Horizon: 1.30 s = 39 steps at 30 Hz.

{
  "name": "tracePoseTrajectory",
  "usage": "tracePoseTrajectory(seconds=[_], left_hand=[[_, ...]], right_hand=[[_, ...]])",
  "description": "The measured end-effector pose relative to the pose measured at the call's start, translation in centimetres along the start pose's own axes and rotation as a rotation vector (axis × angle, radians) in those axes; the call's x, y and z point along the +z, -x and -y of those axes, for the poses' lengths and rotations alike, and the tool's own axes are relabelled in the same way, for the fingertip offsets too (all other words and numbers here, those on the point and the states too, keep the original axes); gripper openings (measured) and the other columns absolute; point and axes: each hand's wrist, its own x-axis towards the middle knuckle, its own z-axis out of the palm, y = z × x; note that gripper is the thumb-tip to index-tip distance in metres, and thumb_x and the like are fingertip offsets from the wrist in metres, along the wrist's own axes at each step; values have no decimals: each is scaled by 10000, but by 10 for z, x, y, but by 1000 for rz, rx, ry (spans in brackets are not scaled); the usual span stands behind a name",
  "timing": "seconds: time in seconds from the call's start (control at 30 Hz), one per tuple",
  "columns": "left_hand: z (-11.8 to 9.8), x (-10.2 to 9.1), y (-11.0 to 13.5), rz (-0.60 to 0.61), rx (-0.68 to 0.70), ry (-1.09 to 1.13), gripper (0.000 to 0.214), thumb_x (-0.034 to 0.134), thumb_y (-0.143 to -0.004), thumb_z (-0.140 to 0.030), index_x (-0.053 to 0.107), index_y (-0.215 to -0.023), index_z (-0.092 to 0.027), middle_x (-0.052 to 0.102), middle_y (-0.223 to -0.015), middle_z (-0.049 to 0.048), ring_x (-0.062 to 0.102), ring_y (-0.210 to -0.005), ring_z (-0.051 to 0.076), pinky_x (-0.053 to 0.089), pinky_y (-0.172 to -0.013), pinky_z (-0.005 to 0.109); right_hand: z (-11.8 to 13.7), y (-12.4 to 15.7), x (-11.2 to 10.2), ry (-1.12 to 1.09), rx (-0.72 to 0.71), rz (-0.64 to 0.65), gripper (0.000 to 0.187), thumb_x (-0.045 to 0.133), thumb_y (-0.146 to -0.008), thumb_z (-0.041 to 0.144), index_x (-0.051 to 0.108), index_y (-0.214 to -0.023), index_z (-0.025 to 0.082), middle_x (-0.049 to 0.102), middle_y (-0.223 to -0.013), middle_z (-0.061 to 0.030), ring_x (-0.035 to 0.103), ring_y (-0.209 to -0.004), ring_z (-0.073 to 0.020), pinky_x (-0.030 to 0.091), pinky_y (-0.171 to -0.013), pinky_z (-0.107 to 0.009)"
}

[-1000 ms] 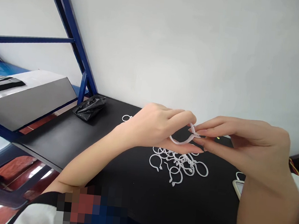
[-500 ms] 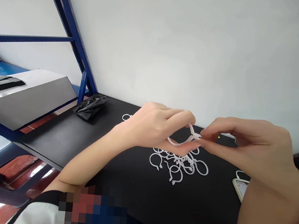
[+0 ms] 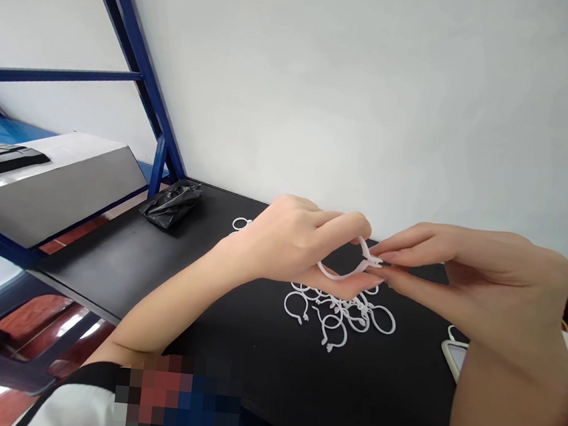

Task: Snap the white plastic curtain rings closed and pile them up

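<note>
A white plastic ring clip (image 3: 341,277) is held above the black table, its two end tabs pointing right. My left hand (image 3: 291,240) is closed round the loop, with fingers over the top and the thumb along the underside. At the tabs, my right hand (image 3: 478,278) has its thumb and fingertips pinched close from above and below. A narrow dark gap shows beside the tab ends. Under the hands lies a loose pile of similar white ring clips (image 3: 383,320), several of them with their ends apart. More white rings (image 3: 241,223) are partly hidden behind my left wrist.
A crumpled black plastic bag (image 3: 172,203) sits at the table's (image 3: 124,254) far left. A phone in a pale case (image 3: 452,358) lies partly behind my right forearm. A blue metal frame (image 3: 149,79) rises at left, and a pale wall (image 3: 355,99) stands behind the table.
My right fingers have shifted slightly left and spread a little along the ring clip's tabs. My left hand and the pile have stayed in place.
</note>
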Motion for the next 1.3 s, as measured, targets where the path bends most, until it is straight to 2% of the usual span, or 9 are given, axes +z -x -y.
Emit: tracePoseTrajectory(seconds=[0.1, 0.27, 0.37, 0.53, 0.67, 0.93, 1.3], left_hand=[[1, 1, 1, -38, 9, 3, 283, 542, -863, -456, 512, -781, -186, 387, -468, -109, 280, -406, 55, 252, -381, 219], [0, 3, 1, -129, 58, 9, 229, 521, -849, -405, 510, -764, -192, 413, -472, -103, 277, -398, 55, 237, -373, 224], [0, 2, 0, -142, 69, 11, 178, 512, -828, -350, 508, -746, -192, 423, -471, -99, 277, -398, 56, 242, -374, 227], [0, 0, -2, -168, 114, 27, 132, 513, -802, -307, 505, -740, -191, 424, -472, -94, 269, -404, 59, 229, -371, 233], [0, 1, -2, -199, 126, 33, 130, 502, -811, -298, 508, -737, -191, 398, -472, -91, 269, -405, 62, 223, -379, 236], [-1, 0, -1, -184, 113, 1, 116, 524, -803, -285, 519, -742, -186, 422, -489, -91, 285, -423, 63, 251, -396, 229], [-2, 1, -1, -171, 75, 25, 136, 518, -801, -310, 511, -725, -197, 411, -485, -98, 257, -423, 59, 246, -388, 228]], right_hand=[[3, 1, 1, 24, 2, -22, 197, 795, -721, 147, 733, -771, 328, 743, -779, 38, 684, -624, -178, 531, -497, -343], [9, 5, 2, 105, 22, -58, 157, 804, -717, 189, 728, -745, 324, 749, -783, 29, 692, -637, -200, 542, -508, -364], [11, 8, 2, 148, 46, -80, 122, 792, -737, 232, 731, -752, 337, 753, -790, 29, 699, -647, -210, 543, -485, -365], [12, 12, 2, 187, 8, -72, 85, 789, -750, 276, 748, -789, 339, 759, -817, 16, 704, -637, -209, 546, -454, -347], [12, 14, 2, 198, 2, -83, 71, 784, -759, 278, 743, -782, 332, 763, -827, 20, 705, -641, -199, 567, -492, -343], [16, 11, 1, 270, -73, -70, 113, 740, -796, 180, 712, -740, 275, 766, -812, 34, 707, -620, -151, 563, -504, -291], [19, 9, 1, 256, 6, -21, 102, 720, -815, 240, 696, -724, 281, 761, -821, 35, 700, -615, -154, 535, -479, -305]])
